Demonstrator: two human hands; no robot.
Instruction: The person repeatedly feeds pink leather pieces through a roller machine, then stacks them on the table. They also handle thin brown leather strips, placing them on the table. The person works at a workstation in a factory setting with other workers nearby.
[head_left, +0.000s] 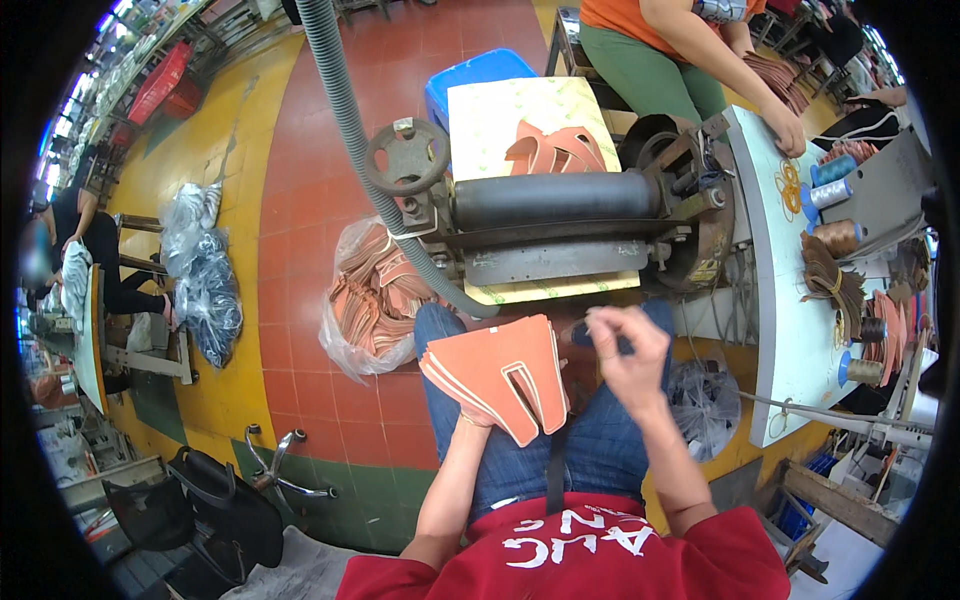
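Note:
My left hand point(478, 412) grips a stack of salmon-coloured shoe upper pieces point(492, 368) from below, over my lap. The pieces have pale edges, and a narrow slot is cut in the top one. Most of the fingers are hidden under the stack. Raised just right of the stack, apart from it, is my right hand point(632, 352). Its fingers are curled together in a pinch; whatever is between them, if anything, is too small to make out. In front of me stands a roller machine point(560, 203) with a dark cylinder. More salmon pieces point(560, 150) lie on its pale board point(490, 120) behind the roller.
A clear plastic bag of salmon pieces point(375, 300) sits on the floor left of my knees. A grey hose point(340, 95) hangs down beside the handwheel point(408, 158). At right, a table point(765, 340) bears thread spools point(838, 238). A co-worker's arm point(735, 65) reaches over its far end.

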